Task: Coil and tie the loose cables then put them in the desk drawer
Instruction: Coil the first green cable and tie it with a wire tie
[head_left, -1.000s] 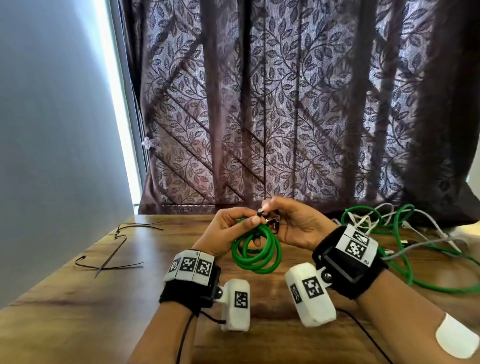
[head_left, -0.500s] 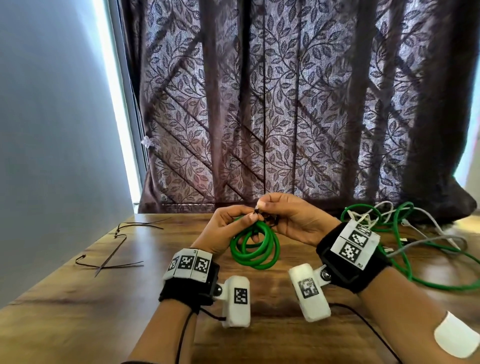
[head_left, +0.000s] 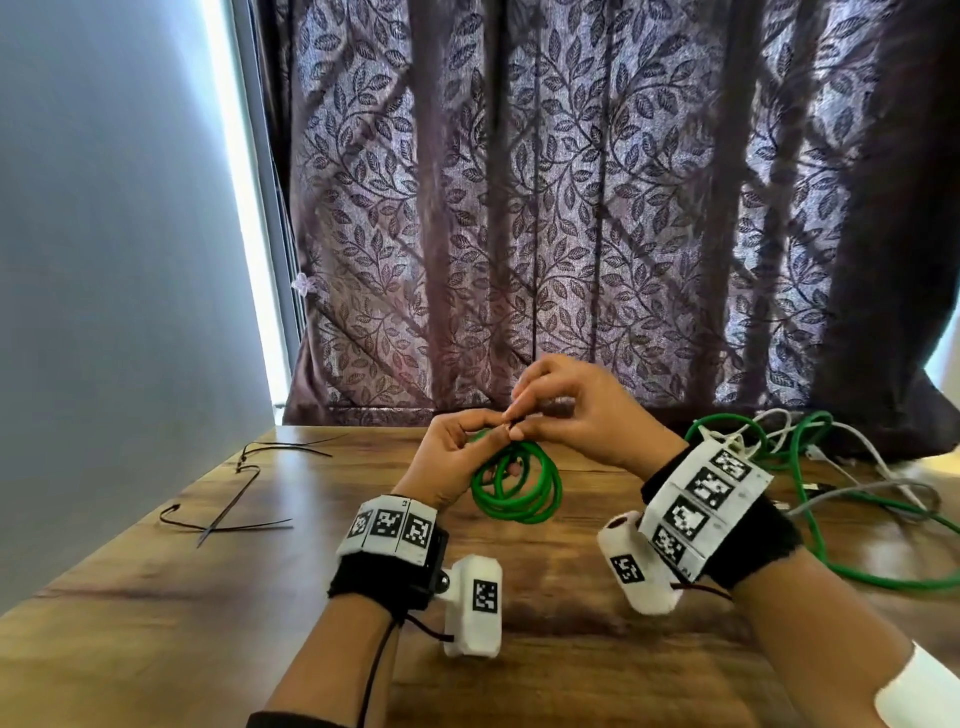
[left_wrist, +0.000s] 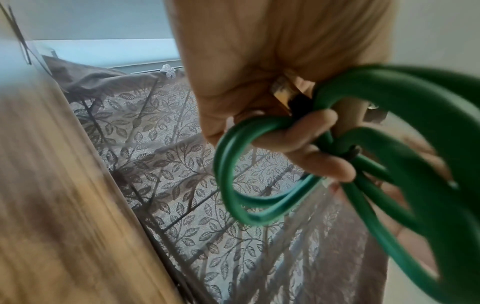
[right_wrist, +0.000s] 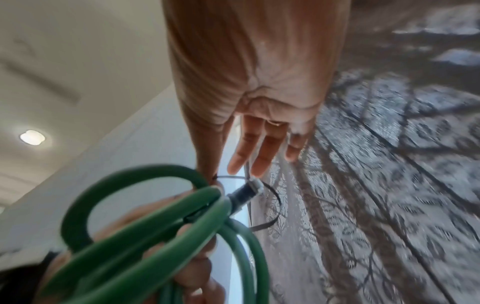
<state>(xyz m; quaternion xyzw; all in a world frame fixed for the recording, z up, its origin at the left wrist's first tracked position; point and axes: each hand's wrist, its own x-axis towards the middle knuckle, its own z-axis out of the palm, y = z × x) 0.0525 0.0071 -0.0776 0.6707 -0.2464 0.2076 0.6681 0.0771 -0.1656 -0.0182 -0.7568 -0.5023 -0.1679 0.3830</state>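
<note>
Head view: your left hand (head_left: 451, 457) grips the green coil (head_left: 517, 486) above the desk (head_left: 260, 597), right hand (head_left: 576, 410) pinching the tie (right_wrist: 270, 193) on it. Tangled cables (head_left: 831, 467) right of the coil aren't coiled yet, and no drawer shows.

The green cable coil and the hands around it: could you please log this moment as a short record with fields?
held item: green cable coil, lifted off the wooden desk
left hand: grips the coil's loops
right hand: pinches a thin black tie at the top of the coil
tie state: looped, not visibly pulled tight
spare ties: lying on the desk at left
loose cables: green and white tangle at right
drawer: not in view
</note>
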